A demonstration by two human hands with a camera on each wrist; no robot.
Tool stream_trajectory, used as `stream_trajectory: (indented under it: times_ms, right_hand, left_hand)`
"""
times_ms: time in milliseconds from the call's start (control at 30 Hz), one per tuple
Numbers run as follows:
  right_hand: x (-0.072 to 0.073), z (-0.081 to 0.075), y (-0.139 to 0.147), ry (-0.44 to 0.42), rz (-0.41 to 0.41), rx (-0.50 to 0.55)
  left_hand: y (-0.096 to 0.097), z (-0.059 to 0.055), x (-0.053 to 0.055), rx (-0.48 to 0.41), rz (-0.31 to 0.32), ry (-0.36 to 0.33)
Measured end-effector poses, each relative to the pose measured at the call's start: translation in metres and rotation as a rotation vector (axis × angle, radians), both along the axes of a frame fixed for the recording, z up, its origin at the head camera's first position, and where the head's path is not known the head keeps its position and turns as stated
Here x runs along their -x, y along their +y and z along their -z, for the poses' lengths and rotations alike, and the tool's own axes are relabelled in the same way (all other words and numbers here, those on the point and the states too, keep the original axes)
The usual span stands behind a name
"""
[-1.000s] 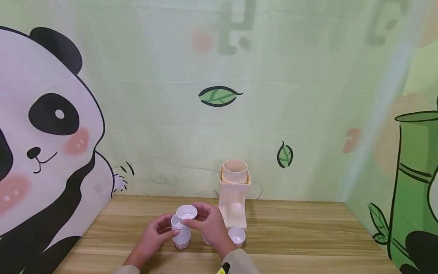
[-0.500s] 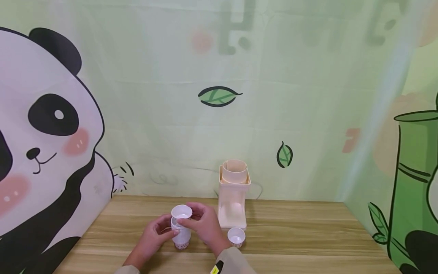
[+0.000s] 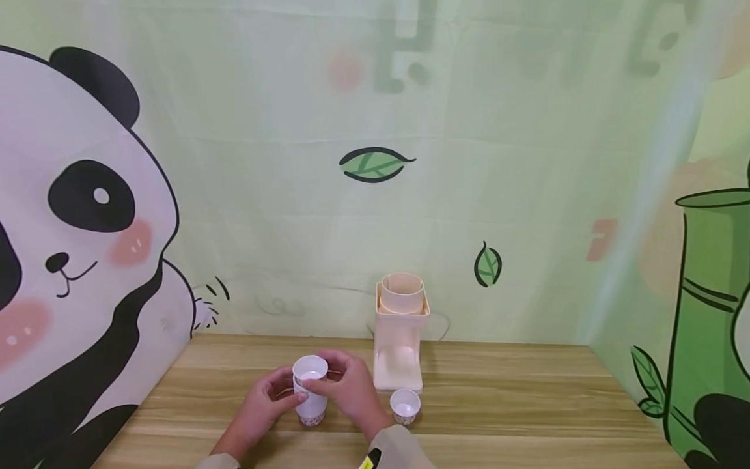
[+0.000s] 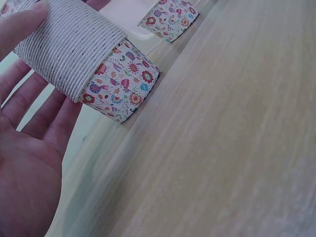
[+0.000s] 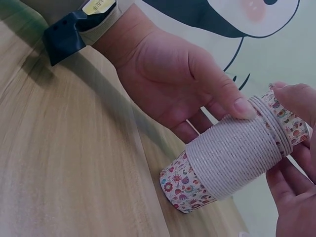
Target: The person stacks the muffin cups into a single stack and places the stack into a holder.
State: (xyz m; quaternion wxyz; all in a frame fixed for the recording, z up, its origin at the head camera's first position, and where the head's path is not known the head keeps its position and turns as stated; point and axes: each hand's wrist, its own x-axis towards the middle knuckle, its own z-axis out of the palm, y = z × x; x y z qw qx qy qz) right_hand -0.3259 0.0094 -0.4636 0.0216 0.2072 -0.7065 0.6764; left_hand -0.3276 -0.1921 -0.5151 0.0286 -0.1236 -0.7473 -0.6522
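A stack of nested paper cups (image 3: 310,405), white inside with a floral print and many ridged rims, stands upright on the wooden table. My left hand (image 3: 265,398) holds the stack's side, thumb in front and fingers behind. The left wrist view shows the stack's floral base (image 4: 123,81) close over the tabletop. At the top, my right hand (image 3: 351,385) pinches the upper paper cup (image 3: 310,369) between thumb and fingers. Floral wall of that cup (image 5: 294,126) shows above the stack's rims in the right wrist view. A single paper cup (image 3: 405,405) stands to the right.
Behind the single cup stands a pale pink dispenser-like holder (image 3: 398,345) with a round tube at its top. A light green backdrop (image 3: 422,215) with a panda and leaves rises along the table's back edge. Wood-grain tabletop (image 3: 504,404) extends right of the cups.
The right hand has moved the upper cup left and down, from beside the stack's mouth to straight over it and lower. The left hand and stack have stayed put.
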Motion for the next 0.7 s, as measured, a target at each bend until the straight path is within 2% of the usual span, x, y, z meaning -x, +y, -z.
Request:
stream_trajectory:
  times_ms: [700]
  right_hand:
    - [0.003,0.013,-0.002,-0.048,0.010,-0.006]
  left_hand:
    - [-0.001,0.001,0.001,0.011,0.005,0.016]
